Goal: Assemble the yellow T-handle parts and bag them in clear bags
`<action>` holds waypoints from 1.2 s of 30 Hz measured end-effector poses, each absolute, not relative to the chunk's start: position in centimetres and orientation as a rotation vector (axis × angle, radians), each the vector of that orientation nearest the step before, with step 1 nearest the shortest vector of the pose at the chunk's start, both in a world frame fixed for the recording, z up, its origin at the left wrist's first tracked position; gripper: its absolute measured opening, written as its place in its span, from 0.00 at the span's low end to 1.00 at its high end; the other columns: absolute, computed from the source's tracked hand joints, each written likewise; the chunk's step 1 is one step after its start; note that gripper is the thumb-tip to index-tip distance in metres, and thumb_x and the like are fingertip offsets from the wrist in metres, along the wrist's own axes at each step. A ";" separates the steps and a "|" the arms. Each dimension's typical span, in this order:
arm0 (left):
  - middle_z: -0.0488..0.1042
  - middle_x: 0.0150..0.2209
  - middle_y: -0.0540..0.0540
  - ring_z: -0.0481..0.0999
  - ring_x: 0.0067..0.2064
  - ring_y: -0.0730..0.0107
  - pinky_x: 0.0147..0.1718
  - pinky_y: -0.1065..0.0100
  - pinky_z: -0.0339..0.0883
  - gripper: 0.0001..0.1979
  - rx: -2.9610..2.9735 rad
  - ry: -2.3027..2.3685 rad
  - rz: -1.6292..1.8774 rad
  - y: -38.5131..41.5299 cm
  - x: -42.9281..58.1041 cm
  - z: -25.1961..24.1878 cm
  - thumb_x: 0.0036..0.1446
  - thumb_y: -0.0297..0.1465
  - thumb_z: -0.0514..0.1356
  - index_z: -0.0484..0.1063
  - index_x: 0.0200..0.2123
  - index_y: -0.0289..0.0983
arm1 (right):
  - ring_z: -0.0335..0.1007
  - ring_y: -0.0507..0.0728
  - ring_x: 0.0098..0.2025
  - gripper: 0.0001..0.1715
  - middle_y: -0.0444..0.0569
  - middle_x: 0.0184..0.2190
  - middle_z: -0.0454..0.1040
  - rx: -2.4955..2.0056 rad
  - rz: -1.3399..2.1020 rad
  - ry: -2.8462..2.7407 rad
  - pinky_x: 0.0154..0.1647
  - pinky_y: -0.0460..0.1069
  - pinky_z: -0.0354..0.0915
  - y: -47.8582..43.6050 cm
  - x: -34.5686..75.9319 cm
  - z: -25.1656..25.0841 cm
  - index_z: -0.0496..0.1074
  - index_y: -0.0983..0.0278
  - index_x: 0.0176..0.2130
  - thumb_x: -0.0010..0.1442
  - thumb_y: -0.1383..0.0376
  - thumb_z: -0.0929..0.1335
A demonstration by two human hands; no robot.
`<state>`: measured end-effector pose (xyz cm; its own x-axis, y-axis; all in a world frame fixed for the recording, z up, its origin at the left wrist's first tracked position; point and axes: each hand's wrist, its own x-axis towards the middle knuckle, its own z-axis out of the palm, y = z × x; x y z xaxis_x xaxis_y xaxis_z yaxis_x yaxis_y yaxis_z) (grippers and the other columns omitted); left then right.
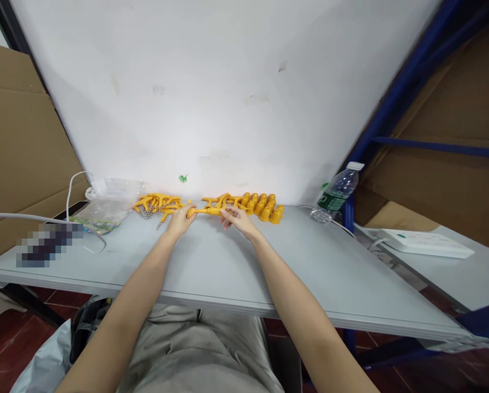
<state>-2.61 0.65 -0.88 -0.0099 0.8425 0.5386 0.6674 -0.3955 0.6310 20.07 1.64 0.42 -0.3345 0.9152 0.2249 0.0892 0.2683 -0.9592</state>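
Observation:
Between my hands is a yellow plastic part (207, 210), held level a little above the table; it has a narrow ribbed stem at its left and a thicker body at its right. My left hand (180, 219) is closed around the stem end. Thumb and fingers of my right hand (239, 219) pinch the thicker end, partly hiding it. Left of my left hand lies a pile of yellow T-shaped handles (158, 201) with small metal chains (148, 213). Behind my right hand are more yellow handles (224, 200), and beside them rows of yellow ribbed cups (264, 206).
A clear plastic bag (111, 204) and white cable (69, 196) lie at the left, near a blurred-out dark object (48, 245). A tilted water bottle (338, 194) leans at the right. Past it, a white power strip (427, 243) sits on another surface. A white wall (228, 98) bounds the grey table (220, 267).

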 end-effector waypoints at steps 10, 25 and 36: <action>0.74 0.28 0.49 0.72 0.33 0.64 0.37 0.69 0.64 0.10 2.062 1.600 1.400 0.7 -2.3 -1.0 0.52 0.28 0.62 0.75 0.39 0.42 | 0.69 0.52 0.17 0.32 0.51 0.22 0.77 -1.128 1.238 -1.601 0.20 0.48 0.61 1.6 20.0 0.7 0.70 0.63 0.27 0.59 0.38 0.62; 0.75 0.30 0.49 0.73 0.35 0.63 0.39 0.69 0.64 0.10 2.076 1.602 1.391 0.6 -2.0 -1.2 0.52 0.28 0.62 0.75 0.40 0.42 | 0.64 0.51 0.13 0.33 0.49 0.17 0.74 -1.163 1.217 -1.536 0.15 0.46 0.59 1.6 19.9 0.8 0.71 0.64 0.29 0.56 0.37 0.64; 0.71 0.27 0.51 0.70 0.30 0.67 0.35 0.71 0.60 0.10 2.058 1.551 1.364 0.6 -2.0 -1.2 0.52 0.32 0.64 0.74 0.40 0.40 | 0.67 0.50 0.21 0.27 0.45 0.25 0.74 -1.005 1.149 -1.562 0.25 0.47 0.66 1.9 20.3 0.6 0.73 0.64 0.37 0.52 0.44 0.71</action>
<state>-2.05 0.58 -1.20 0.0089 0.8463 0.5326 0.6365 -0.4156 0.6497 20.31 1.95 0.56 -0.2422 0.9486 0.2036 0.0885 0.2306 -0.9690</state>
